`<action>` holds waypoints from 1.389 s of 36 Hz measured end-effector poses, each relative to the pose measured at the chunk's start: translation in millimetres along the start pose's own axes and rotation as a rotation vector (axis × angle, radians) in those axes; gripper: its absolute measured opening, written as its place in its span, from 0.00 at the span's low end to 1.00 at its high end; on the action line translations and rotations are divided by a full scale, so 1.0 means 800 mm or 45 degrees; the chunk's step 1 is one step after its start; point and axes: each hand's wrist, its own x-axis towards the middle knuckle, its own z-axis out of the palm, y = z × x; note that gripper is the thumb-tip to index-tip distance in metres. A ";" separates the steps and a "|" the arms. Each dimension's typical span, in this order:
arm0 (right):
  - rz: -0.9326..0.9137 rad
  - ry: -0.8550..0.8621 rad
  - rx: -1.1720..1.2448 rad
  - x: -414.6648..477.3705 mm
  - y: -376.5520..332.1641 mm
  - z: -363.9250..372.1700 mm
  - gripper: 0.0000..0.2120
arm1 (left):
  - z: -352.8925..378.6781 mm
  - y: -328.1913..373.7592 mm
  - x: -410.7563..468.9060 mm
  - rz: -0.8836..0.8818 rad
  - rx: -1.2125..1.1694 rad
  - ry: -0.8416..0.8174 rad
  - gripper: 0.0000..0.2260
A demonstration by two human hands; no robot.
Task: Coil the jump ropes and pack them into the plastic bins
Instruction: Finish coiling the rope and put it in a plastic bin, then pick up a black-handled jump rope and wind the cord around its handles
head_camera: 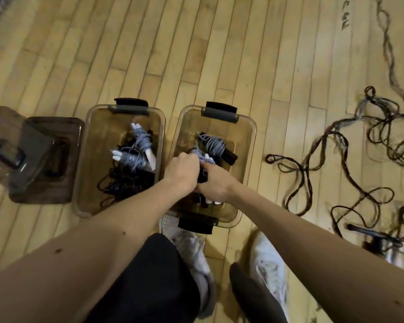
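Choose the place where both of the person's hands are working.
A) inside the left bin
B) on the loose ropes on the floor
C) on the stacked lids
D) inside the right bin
D: the left hand and the right hand meet on a coiled rope within the walls of the right bin.

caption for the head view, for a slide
Left hand and right hand hold a coiled jump rope in the right bin, loose ropes nearby

Warm dim light; motion blur; wide-angle bending at edges
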 end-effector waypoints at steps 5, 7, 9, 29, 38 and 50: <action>0.022 -0.159 -0.089 -0.011 0.001 -0.006 0.20 | 0.023 -0.009 -0.010 0.280 0.661 0.048 0.14; 0.008 -0.154 -0.102 -0.024 0.007 -0.005 0.22 | 0.021 -0.005 -0.015 0.331 0.768 0.063 0.13; -0.023 -0.072 -0.043 -0.040 0.020 -0.004 0.23 | 0.010 0.007 -0.019 0.289 0.739 0.064 0.12; 0.944 0.844 0.942 -0.275 0.393 0.019 0.02 | 0.184 0.354 -0.107 0.892 -0.016 -0.447 0.07; 1.149 0.792 1.277 -0.241 0.486 0.043 0.25 | 0.284 0.399 -0.099 0.825 -0.168 -0.545 0.16; 0.923 0.725 1.444 -0.236 0.467 0.037 0.06 | 0.271 0.398 -0.089 0.722 -0.284 -0.722 0.10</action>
